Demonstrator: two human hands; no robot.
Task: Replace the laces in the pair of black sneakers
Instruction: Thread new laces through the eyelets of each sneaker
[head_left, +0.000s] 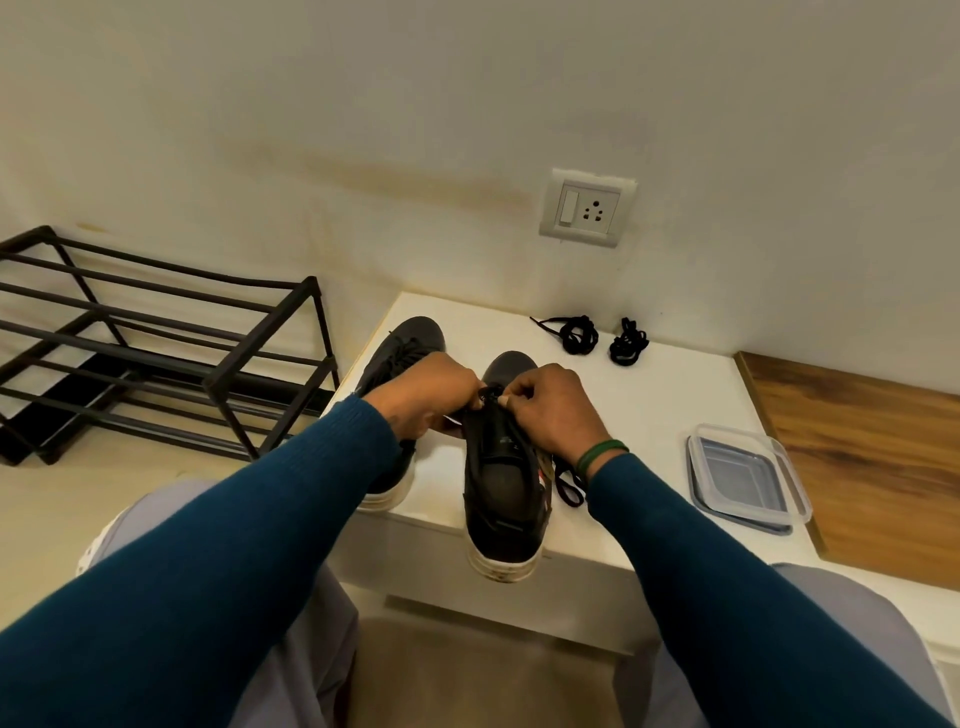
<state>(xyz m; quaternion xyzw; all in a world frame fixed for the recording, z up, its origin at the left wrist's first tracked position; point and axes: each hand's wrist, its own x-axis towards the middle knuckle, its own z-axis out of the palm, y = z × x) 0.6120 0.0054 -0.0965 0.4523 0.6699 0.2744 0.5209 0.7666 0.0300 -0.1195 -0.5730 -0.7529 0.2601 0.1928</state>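
the nearer sneaker is sitting with its heel over the white table's front edge. the left hand and right hand are curling in, both pinching its lace at the upper eyelets, probably unthreading it. the other sneaker is lying just left, laced. the next move is likely calling for eyelet-by-eyelet pulling. two coiled laces are waiting by the wall.

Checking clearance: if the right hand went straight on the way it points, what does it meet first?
Probably the left hand: it faces the right hand across the lace both pinch on the nearer sneaker. Depth is unclear from one view.
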